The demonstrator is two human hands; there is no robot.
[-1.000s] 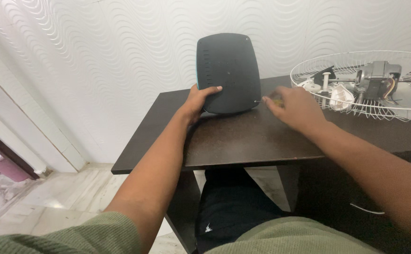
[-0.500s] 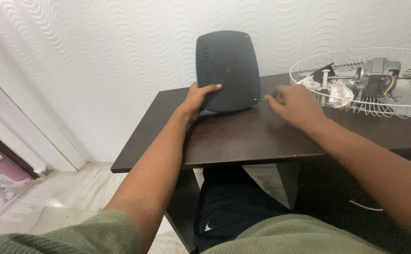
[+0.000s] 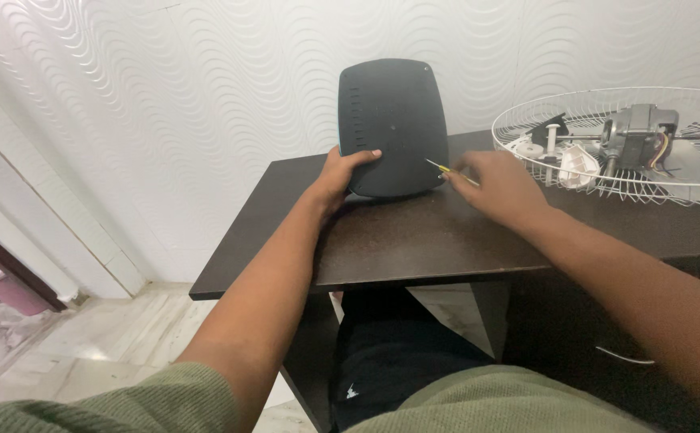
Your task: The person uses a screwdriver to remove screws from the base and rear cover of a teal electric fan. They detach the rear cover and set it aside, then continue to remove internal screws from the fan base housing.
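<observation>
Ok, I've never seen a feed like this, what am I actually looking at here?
This is one camera worn on a person's head, looking down at their own bare hands. The left hand steadies a dark rounded plastic cover standing upright on a dark brown table. The right hand holds a thin screwdriver, its tip at the cover's lower right edge. To the right, a white wire fan guard lies flat, holding a motor and small parts.

sleeves: olive-green ribbed knit | forearms: bare | trousers: black

Single head cam, looks down-fwd over table point(image 3: 414, 240), near.
</observation>
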